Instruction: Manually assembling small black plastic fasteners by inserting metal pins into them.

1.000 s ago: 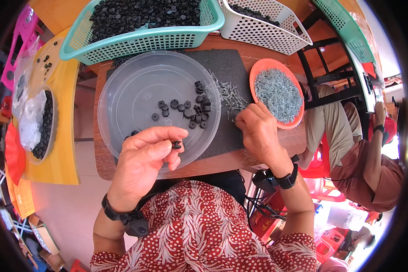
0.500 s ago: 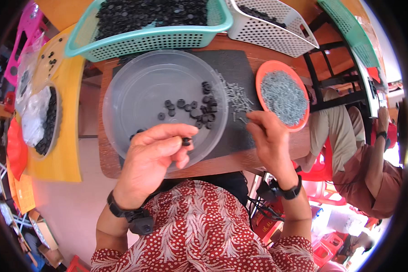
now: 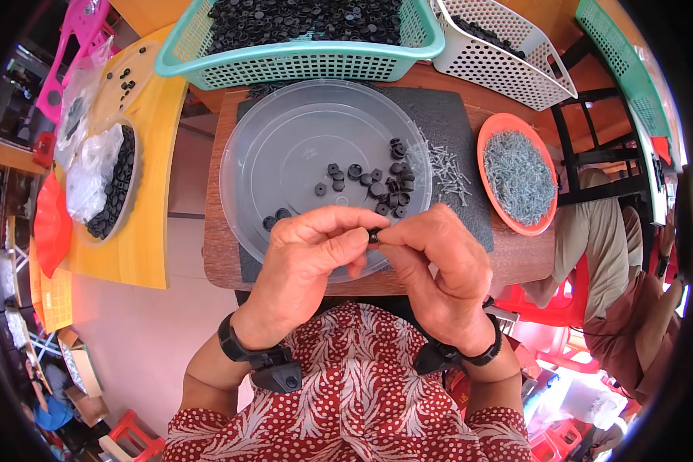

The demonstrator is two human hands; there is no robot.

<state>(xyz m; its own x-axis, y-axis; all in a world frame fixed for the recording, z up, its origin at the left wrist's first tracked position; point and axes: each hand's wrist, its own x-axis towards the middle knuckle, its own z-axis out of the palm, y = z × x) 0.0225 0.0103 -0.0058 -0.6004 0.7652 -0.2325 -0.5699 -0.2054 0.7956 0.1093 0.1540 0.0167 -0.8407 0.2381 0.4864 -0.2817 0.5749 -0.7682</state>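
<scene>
Above the near rim of a clear round tub [image 3: 285, 150], my left hand [image 3: 296, 250] pinches a small black round plastic piece [image 3: 373, 235] between thumb and fingertips. My right hand [image 3: 443, 269] meets it there, thumb and forefinger closed against the piece; whatever lies between those fingertips is hidden. Similar black pieces [image 3: 393, 185] are scattered inside the tub, mostly toward its right side. Beside the tub, loose silver screws [image 3: 448, 173] lie on a dark mat [image 3: 439, 112]. An orange plate [image 3: 483, 158] at the right holds a heap of the same screws [image 3: 520, 177].
A green basket [image 3: 300, 69] full of black pieces and a white perforated basket [image 3: 508, 77] stand behind the tub. On a yellow table [image 3: 152, 250] at left sit more black pieces [image 3: 118, 185] and a plastic bag [image 3: 92, 181]. Another person [image 3: 612, 262] sits at right.
My right hand has moved left from the loose screws to the black piece in my left hand. The two hands now meet, and the view has shifted slightly.
</scene>
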